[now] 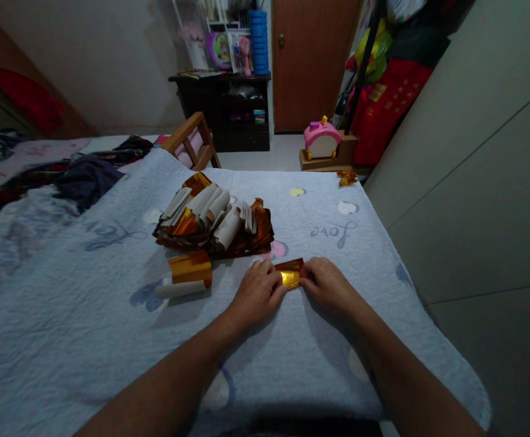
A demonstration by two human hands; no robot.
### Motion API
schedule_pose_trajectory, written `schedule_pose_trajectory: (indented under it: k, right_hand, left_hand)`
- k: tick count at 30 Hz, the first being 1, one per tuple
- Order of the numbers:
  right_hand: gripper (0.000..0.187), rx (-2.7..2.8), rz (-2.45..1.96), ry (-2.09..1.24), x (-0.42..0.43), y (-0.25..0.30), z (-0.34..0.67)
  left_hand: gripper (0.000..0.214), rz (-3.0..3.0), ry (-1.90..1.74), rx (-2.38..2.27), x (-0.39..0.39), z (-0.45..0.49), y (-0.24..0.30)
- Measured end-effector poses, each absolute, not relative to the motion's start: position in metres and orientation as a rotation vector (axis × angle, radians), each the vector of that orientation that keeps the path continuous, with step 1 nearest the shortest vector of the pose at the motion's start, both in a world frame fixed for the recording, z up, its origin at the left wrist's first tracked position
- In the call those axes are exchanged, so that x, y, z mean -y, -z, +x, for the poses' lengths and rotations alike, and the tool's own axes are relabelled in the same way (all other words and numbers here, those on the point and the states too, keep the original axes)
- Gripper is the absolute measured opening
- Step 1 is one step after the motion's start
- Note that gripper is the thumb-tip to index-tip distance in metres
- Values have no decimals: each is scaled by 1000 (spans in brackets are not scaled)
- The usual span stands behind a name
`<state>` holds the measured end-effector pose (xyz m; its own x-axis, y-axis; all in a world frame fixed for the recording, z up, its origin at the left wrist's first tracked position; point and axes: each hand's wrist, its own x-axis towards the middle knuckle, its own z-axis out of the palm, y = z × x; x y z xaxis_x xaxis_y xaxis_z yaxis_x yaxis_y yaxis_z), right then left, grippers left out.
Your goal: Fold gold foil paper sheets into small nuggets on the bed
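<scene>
A small gold foil paper [291,274] lies on the pale blue blanket [110,315], pinched between both hands. My left hand [256,291] presses its left end with curled fingers. At the paper's right end, my right hand [327,283] grips in the same way. Just beyond them sits a heap of gold and white foil sheets [214,217]. Left of my left hand lies one curled gold sheet [190,267] over a white rolled strip [180,289].
A folded gold piece [347,176] rests at the blanket's far right corner. Dark clothes [82,173] lie at the far left. Beyond the bed stand a wooden chair [192,145], a dark shelf unit [231,109], a pink toy house [322,138] and a brown door [312,60]. A wardrobe wall [474,182] runs along the right.
</scene>
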<state>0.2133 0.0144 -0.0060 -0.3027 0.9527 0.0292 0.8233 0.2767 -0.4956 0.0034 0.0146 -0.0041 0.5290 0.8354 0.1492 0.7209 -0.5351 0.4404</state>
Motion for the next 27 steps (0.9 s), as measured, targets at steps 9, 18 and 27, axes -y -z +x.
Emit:
schedule_pose_trajectory:
  k: [9,18,27]
  right_hand:
    - [10,2265,-1687,-463,-15,4,212]
    - [11,2264,-1756,-427,-14,3,210]
    - [9,2314,-1806,-419,-15,0,209]
  left_hand:
    - [14,2471,-393,-1365,-11,8,2]
    - [18,2455,-408,-1418,-10,6,1]
    - [18,2440,-305,-1422,-11,5,-2]
